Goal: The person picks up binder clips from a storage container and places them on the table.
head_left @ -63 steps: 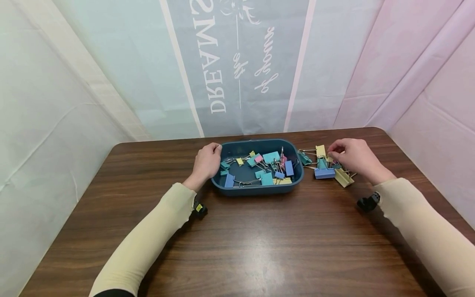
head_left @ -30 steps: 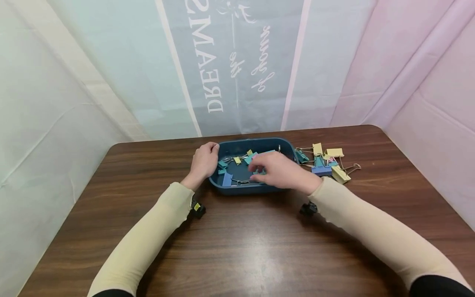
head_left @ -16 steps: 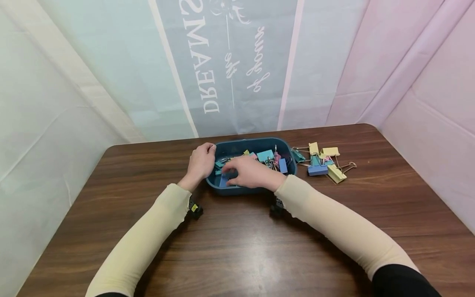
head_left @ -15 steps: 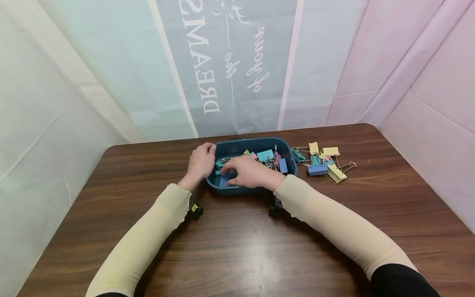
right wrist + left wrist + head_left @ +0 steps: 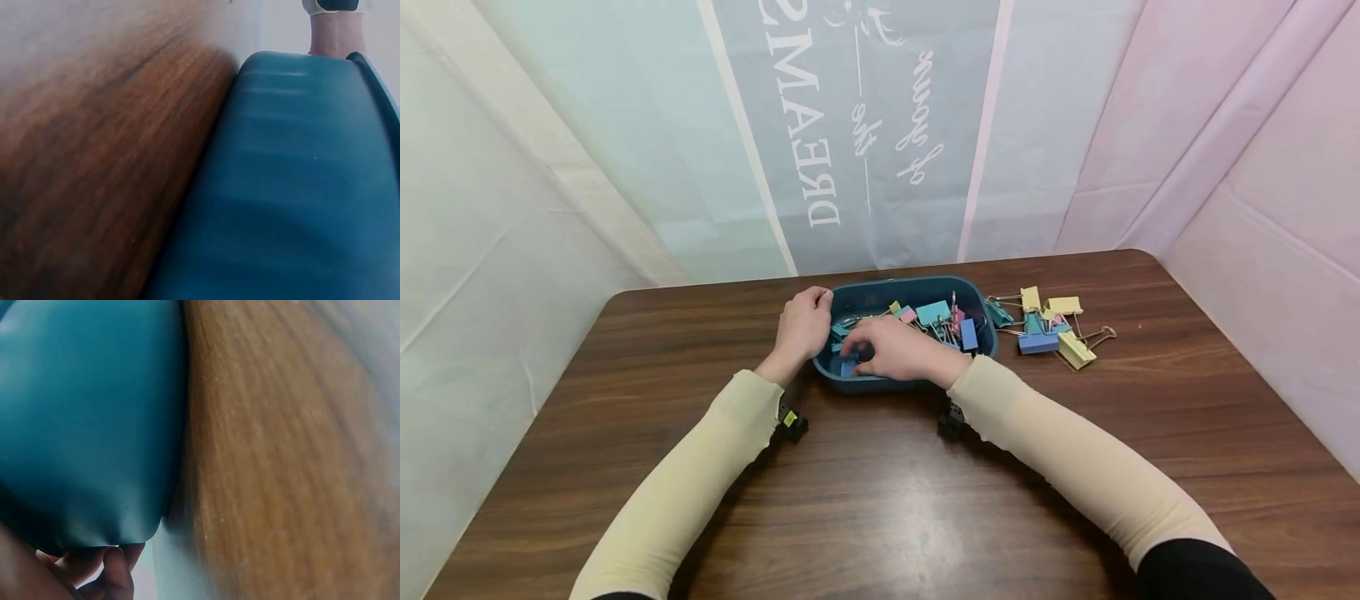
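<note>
In the head view, a dark teal plastic bin (image 5: 925, 385) holds several binder clips. My left hand (image 5: 803, 323) grips the bin's left end, with fingers curled at its rim in the left wrist view. My right hand (image 5: 895, 346) reaches down inside the bin at its left front. Its thumb and forefinger curl round a blue binder clip (image 5: 848, 367), though the fingertips are partly hidden. Turquoise (image 5: 933, 313), pink and yellow clips lie farther right in the bin, beside another blue clip (image 5: 968, 335). The right wrist view shows only the bin's outer wall (image 5: 281, 175) and the table, not the right fingers.
Just right of the bin, a loose pile of binder clips lies on the brown wooden table (image 5: 880, 500). It includes a blue clip (image 5: 1038, 343), a yellow clip (image 5: 1077, 351) and several others. A printed curtain (image 5: 880, 150) hangs behind the table's far edge.
My right hand has moved left from the clip pile into the bin, leaving a yellow clip on the pile. During the last half second it stays near the blue clip. My left hand keeps its grip.
</note>
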Demonstrator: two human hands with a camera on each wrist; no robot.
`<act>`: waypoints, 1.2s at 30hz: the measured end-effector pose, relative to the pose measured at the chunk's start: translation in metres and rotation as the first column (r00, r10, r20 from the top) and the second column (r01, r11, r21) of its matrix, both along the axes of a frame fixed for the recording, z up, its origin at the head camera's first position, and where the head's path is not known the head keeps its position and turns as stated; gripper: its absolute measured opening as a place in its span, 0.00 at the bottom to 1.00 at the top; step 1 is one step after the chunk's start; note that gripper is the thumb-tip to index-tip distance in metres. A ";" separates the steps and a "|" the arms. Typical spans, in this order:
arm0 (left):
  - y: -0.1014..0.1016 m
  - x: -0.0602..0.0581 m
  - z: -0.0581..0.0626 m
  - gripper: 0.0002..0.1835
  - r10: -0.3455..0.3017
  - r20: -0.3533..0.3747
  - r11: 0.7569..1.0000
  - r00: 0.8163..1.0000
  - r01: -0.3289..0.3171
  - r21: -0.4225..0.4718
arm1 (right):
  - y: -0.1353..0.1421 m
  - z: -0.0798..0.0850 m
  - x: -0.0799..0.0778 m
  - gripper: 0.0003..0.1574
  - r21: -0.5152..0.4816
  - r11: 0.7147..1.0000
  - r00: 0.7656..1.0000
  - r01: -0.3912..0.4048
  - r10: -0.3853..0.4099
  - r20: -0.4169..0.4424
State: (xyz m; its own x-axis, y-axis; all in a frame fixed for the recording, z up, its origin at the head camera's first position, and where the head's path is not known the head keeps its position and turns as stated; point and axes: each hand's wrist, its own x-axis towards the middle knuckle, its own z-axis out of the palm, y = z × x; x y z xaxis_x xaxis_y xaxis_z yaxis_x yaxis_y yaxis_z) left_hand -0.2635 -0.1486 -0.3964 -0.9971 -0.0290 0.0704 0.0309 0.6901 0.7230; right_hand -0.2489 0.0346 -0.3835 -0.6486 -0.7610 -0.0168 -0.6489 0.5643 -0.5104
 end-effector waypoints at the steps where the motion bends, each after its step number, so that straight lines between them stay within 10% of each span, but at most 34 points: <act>1: 0.000 0.000 0.000 0.22 0.000 0.001 1.000 1.000 0.000 -0.002 | 0.000 0.000 0.000 0.17 0.005 1.000 1.000 0.000 0.000 0.000; 36: 0.001 0.002 -0.001 0.22 -0.004 0.009 1.000 1.000 0.004 0.028 | 0.006 0.001 0.003 0.11 -0.057 0.998 0.999 0.039 -0.037 0.032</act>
State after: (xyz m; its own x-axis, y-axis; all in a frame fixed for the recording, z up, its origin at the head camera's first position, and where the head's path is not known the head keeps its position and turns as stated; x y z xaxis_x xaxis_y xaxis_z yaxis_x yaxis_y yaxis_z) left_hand -0.2619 -0.1479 -0.3973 -0.9978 -0.0270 0.0605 0.0269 0.6695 0.7424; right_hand -0.2458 0.0404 -0.3823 -0.6766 -0.7363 0.0062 -0.6111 0.5568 -0.5626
